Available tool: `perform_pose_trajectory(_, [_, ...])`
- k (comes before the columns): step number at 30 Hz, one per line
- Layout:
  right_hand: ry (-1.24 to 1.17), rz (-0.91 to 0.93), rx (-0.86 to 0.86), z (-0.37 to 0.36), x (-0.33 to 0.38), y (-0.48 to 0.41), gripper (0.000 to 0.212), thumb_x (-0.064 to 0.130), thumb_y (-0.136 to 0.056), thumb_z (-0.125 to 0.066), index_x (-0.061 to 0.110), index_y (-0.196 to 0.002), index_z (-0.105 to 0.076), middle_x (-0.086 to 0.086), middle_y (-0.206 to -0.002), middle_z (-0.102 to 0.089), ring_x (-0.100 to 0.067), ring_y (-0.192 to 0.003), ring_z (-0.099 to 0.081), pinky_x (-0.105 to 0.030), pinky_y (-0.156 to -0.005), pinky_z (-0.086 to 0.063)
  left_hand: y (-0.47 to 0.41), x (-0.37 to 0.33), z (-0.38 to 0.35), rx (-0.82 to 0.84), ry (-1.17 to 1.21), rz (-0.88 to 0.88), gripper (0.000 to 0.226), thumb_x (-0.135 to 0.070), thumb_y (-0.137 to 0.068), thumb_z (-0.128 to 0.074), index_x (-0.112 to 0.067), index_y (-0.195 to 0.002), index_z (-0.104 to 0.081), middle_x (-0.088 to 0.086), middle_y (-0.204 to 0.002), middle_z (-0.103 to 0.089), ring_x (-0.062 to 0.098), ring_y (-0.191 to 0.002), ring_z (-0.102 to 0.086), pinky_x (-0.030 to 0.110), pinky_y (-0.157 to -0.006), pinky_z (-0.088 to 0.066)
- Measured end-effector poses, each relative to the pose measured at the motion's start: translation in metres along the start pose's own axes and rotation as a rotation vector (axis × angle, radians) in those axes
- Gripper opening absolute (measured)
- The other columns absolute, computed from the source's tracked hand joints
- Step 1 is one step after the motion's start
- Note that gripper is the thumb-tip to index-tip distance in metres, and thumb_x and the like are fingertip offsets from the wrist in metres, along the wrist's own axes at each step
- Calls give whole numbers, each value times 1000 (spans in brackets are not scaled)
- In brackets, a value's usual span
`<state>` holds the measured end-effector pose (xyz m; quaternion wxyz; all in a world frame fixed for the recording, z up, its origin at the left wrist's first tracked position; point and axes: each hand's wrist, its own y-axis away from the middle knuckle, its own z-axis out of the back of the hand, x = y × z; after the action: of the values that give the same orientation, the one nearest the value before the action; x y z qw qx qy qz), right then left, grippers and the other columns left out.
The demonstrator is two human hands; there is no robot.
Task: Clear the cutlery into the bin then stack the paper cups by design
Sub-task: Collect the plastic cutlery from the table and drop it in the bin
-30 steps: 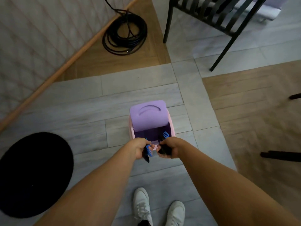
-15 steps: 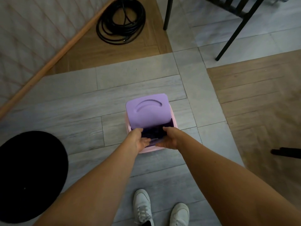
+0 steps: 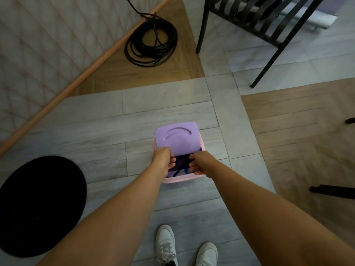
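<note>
Grey tile floor, pink bin (image 3: 180, 180), lid (image 3: 176, 135) raised. Left hand (image 3: 163, 162) and right hand (image 3: 200, 163) over opening, fingers (image 3: 171, 163) curled, grip unclear. Cutlery (image 3: 179, 167) likely light, stiff plastic; pinch handles.

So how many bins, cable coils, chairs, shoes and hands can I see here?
Bin: 1
Cable coil: 1
Chair: 1
White shoes: 2
Hands: 2
Total: 7

arms: both outstretched, downward | left hand (image 3: 163, 163): fingers loosely curled, apparently empty | right hand (image 3: 199, 163): likewise, close beside
</note>
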<state>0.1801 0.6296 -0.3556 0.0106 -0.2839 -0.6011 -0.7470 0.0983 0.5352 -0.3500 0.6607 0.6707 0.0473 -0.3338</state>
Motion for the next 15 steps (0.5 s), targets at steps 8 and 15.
perform_pose_trajectory(8, [518, 207, -8, -10, 37, 71, 14, 9, -94, -38, 5, -88, -50, -17, -78, -55, -28, -67, -52, -35, -63, -47, 70, -36, 11, -96, -230, -304, 26, -12, -90, -47, -18, -65, -44, 12, -77, -49, 23, -65, -43, 26, -52, -32])
perform_pose_trajectory(15, [814, 175, 21, -24, 84, 154, 35, 21, -99, -35, 1, -120, -55, -14, -96, -57, -27, -89, -59, -37, -89, -49, 162, -75, 35, -132, -301, -556, 8, -11, -92, -49, -13, -85, -51, 9, -89, -55, 21, -81, -48, 24, -71, -36])
